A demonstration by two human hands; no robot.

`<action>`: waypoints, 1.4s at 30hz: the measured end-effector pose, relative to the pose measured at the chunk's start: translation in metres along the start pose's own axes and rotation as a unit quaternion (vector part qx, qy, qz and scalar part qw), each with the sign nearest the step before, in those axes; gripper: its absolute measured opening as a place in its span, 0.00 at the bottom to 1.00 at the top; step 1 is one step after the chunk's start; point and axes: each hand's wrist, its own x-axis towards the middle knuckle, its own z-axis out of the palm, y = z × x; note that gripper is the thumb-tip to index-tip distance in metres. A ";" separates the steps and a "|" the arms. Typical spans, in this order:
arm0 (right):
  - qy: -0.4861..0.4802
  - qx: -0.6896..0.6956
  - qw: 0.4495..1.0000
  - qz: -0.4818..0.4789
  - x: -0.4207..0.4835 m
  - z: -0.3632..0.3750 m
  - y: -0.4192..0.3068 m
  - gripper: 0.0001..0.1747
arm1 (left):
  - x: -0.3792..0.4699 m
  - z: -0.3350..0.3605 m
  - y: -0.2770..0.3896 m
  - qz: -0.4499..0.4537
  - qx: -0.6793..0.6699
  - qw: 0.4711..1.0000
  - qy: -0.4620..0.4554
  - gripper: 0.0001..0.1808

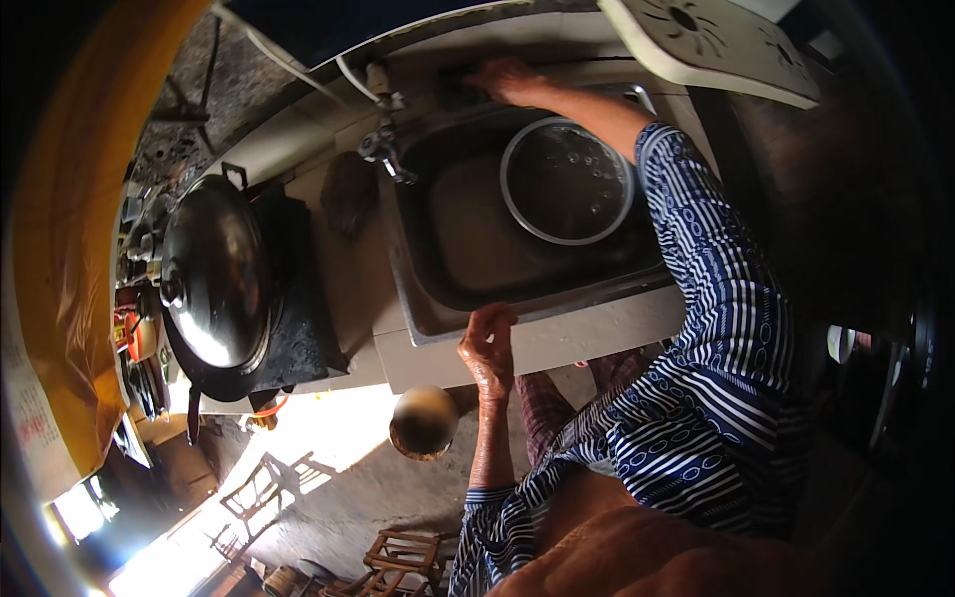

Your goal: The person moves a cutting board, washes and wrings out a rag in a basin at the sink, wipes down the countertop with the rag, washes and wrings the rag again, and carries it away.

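My right hand (507, 80) reaches across to the back rim of the sink, its fingers at a dark, blurred object (456, 88); whether they grip it is unclear. Below that forearm, a round metal basin (568, 240) of water with some bubbles sits in the right part of the stainless steel sink (419, 328). My left hand (489, 347) is raised at the sink's front edge, wet, fingers loosely curled with a gap to the thumb and nothing visible in them. A metal tap (384, 149) stands at the sink's left back corner.
Left of the sink, a lidded wok (216, 272) sits on a dark stove (298, 298). A dark, crumpled item (349, 194) lies between stove and sink. On the floor are a round container (424, 422) and a wooden stool (403, 556). A pale, patterned panel (716, 45) juts in at upper right.
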 end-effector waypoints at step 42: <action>0.413 0.219 0.672 0.574 -0.296 0.099 0.198 0.24 | -0.092 -0.113 -0.097 -0.179 -0.036 0.983 0.006 0.10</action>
